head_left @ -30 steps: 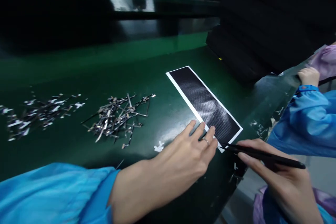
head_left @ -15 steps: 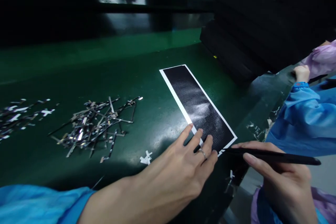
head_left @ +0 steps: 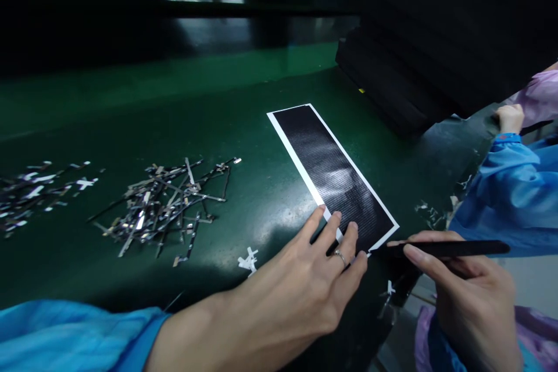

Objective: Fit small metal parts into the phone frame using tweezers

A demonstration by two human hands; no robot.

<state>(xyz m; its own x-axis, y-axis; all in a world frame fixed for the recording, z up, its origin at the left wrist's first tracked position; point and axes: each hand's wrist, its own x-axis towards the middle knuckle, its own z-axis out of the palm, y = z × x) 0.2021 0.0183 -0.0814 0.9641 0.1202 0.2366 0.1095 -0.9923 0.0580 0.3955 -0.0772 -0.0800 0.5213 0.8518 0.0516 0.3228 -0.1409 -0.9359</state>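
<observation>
A long black sheet (head_left: 335,180) with fine ribbed lines and a white border lies slantwise on the green table (head_left: 244,128). My left hand (head_left: 300,285), with a ring on one finger, rests with fingers spread over its near left edge and holds nothing. In my right hand (head_left: 475,302) is a slim black tool, apparently tweezers (head_left: 466,248), pinched between thumb and fingers. Its tip points left at the sheet's near corner, where a small white bit shows. Whether the tip touches the sheet I cannot tell.
Left of the sheet lies a heap of thin dark strips (head_left: 161,209), with another strip pile (head_left: 35,192) beyond. White scraps (head_left: 248,260) sit by my left wrist. A black bulky covering (head_left: 436,40) stands back right. Another person's blue sleeve (head_left: 497,186) is at the right.
The tool has tilted closer to level in my right hand, and the white pieces at its tip show less. My left hand stays on the sheet. The whole view has shifted slightly.
</observation>
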